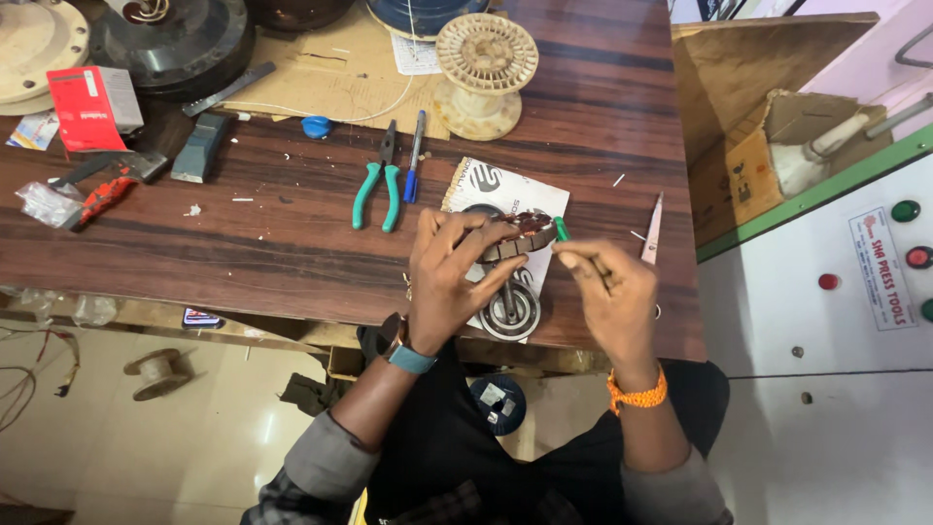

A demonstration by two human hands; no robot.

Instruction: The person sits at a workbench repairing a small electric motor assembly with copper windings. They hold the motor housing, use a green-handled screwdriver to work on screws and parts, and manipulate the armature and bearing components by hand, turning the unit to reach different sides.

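Observation:
My left hand [449, 277] grips a small motor armature [517, 233] with reddish copper windings and a metal shaft, held just above the dark wooden table [292, 243]. My right hand [607, 287] pinches a thin green strip [562, 229] at the armature's right end. Below the hands a round metal part [512, 311] rests on a white printed sheet [510, 194].
Green-handled pliers [377, 190] and a blue pen [413, 160] lie left of the sheet. A cream plastic spool [483, 73] stands behind. A thin blade tool [652, 228] lies at the right edge. Red box [87, 107], grey block [199, 148] and round metal discs [175, 44] sit far left.

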